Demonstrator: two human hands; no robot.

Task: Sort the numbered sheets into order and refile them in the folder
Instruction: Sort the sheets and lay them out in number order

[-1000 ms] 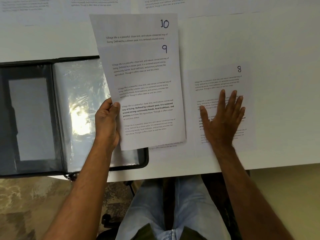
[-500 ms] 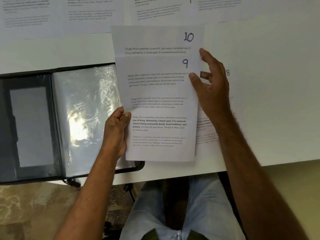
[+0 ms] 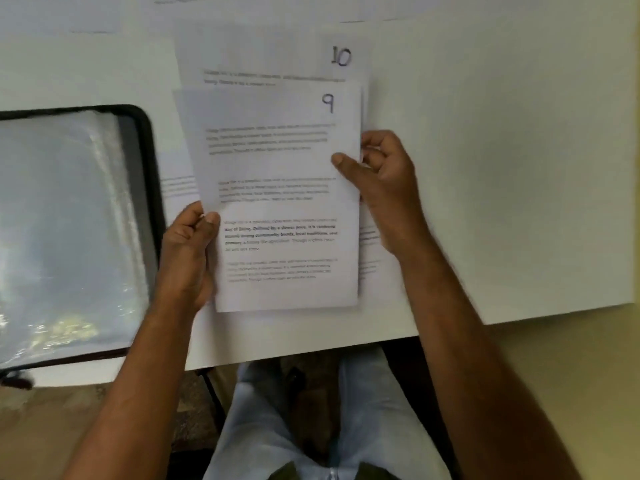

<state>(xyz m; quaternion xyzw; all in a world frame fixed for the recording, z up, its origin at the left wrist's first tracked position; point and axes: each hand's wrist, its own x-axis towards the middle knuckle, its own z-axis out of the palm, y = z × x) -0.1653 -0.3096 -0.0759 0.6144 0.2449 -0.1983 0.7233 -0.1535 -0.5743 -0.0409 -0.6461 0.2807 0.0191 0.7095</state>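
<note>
A: Paper, thin and loose: sheet 9 (image 3: pixel 277 161) lies on top of sheet 10 (image 3: pixel 263 57), with 10 sticking out toward 12 o'clock. Who has hold of what?

B: The left hand (image 3: pixel 187 258) pinches the pair at the 9 o'clock edge, thumb on top and the other fingers hidden beneath. The right hand (image 3: pixel 388 188) grips the 3 o'clock edge, thumb pressed on the face of 9, fingers curled behind. So both sets of fingers are clamped on the sheets, which sit above the white tabletop (image 3: pixel 502 168).

A: And the folder (image 3: pixel 69 230)?

B: Open at 9 o'clock of the sheets, its clear sleeve glaring. Its corner lies close beside the left hand.

A: What could go wrong from here?

B: I would judge 3 risks. First, the 2 sheets are staggered, not squared, so a slack pinch on either side could let 10 slide out from behind and drop.

A: Second?

B: More printed sheets lie flat under the held pair; their text shows at 9 o'clock and at 3 o'clock, beneath the right wrist. Their numbers are hidden. Lowering the pair onto them could scoop 1 up unseen, or bury it, and spoil the order.

A: Third?

B: Still more sheets (image 3: pixel 242 1) lie along the far edge at 12 o'clock, too blurred to read. Filing 9 and 10 before those are checked could put pages in out of sequence. Also, the sleeve looks limp and crinkled, so an unsquared pair may catch on its mouth and crease.
</note>
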